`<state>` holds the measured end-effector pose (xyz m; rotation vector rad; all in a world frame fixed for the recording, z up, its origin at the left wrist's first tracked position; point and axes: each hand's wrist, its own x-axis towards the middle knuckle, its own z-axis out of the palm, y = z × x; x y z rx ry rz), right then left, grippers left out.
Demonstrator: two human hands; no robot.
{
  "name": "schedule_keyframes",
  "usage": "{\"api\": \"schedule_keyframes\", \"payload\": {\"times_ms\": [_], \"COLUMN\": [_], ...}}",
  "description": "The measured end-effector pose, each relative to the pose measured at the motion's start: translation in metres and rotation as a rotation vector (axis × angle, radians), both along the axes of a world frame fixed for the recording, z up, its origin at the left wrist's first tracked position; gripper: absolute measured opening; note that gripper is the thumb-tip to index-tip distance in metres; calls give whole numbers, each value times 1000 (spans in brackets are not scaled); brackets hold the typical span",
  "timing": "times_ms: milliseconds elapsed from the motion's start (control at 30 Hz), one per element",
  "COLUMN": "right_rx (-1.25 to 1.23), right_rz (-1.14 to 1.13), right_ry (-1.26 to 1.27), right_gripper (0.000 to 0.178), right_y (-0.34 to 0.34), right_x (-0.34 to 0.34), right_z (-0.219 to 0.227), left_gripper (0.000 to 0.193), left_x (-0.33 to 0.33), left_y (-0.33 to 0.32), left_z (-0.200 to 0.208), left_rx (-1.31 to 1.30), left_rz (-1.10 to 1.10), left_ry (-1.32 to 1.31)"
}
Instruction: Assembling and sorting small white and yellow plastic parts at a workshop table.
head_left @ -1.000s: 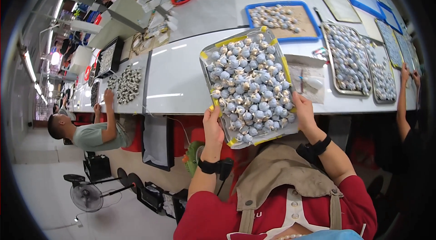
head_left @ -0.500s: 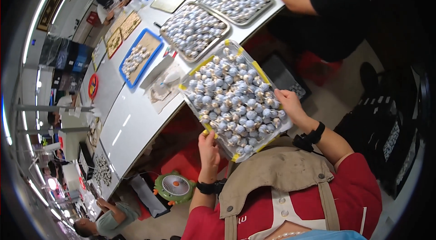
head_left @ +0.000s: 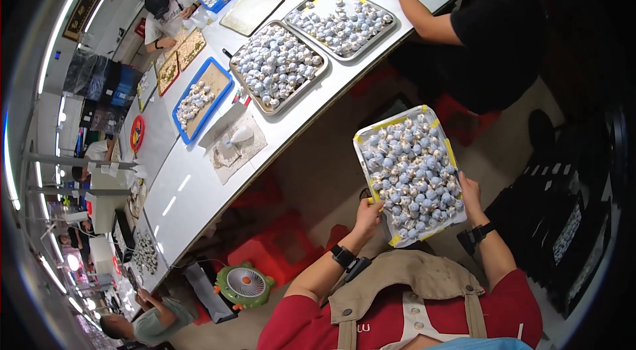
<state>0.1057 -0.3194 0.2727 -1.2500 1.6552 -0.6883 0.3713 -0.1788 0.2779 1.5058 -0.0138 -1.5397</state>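
Over the floor, away from the table, I hold up a shallow tray lined with white sheeting and edged with yellow tape. Many small round blue-grey and white pieces cover it. My left hand is closed on the tray's near left edge, thumb on top. Around the right edge, my right hand grips it, with part of the fingers hidden underneath. The tray tilts slightly, and its pieces stay inside.
On the white table at left are a metal tray of similar pieces, a blue tray and a white squeeze bottle. A co-worker sits at far right. Below are red stools, a green fan and dark racks.
The tray has moved right, away from the table edge, and turned more upright in view. Both my hands have travelled with it, keeping their hold.
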Motion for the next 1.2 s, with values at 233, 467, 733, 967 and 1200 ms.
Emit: {"api": "schedule_keyframes", "payload": {"times_ms": [233, 467, 733, 967, 1200], "right_rx": [52, -62, -1, 199, 308], "right_rz": [-46, -17, 108, 261, 332], "right_ry": [79, 423, 417, 615, 767], "right_gripper": [44, 48, 54, 56, 55], "right_y": [-28, -62, -136, -191, -213], "right_x": [-41, -19, -47, -56, -62], "right_z": [-60, -83, -219, -287, -321], "left_gripper": [27, 30, 34, 28, 26], "left_x": [-15, -29, -74, -107, -122], "left_y": [-37, -63, -111, -138, -144], "left_z": [-43, -120, -249, -321, -353], "left_rx": [42, 95, 126, 220, 291], "left_rz": [-184, -224, -116, -44, -119], "left_ry": [-30, -40, -132, -106, -328]}}
